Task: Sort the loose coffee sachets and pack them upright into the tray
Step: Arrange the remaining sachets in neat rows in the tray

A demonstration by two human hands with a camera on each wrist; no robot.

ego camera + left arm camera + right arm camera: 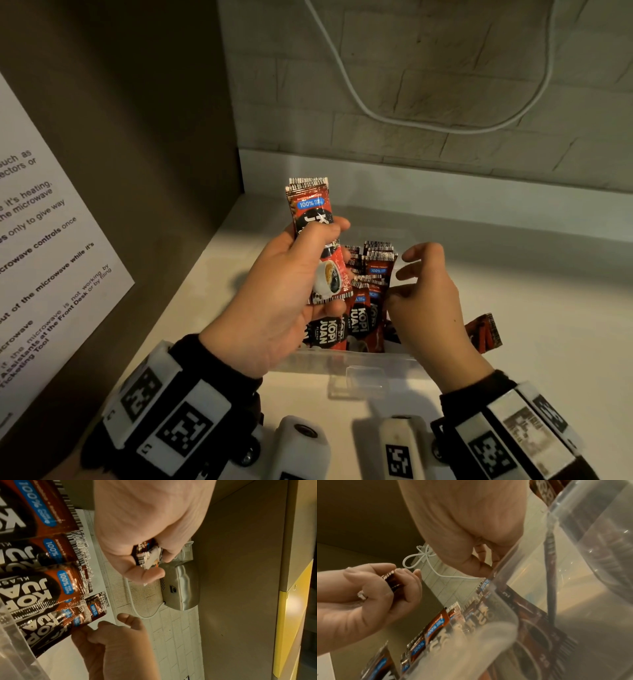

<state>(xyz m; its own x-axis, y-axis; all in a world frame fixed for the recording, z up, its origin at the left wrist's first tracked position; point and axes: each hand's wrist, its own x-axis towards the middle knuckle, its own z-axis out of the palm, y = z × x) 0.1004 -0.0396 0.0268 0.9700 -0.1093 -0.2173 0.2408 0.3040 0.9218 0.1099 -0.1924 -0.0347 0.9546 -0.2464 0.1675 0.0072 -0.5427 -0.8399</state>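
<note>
many sachets [359, 315] upright in clear tray [356, 363]

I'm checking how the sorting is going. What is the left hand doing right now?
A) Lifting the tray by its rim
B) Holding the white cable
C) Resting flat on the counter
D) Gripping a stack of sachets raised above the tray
D: the left hand is curled round a stack of sachets, held above the clear tray.

My left fingers [337, 226] cover the middle of the sachet stack [313, 219] I hold, hiding its name. My right hand [430, 298] hides the sachets behind it, and the clear tray [573, 534] blurs those beneath my fingertips.
</note>
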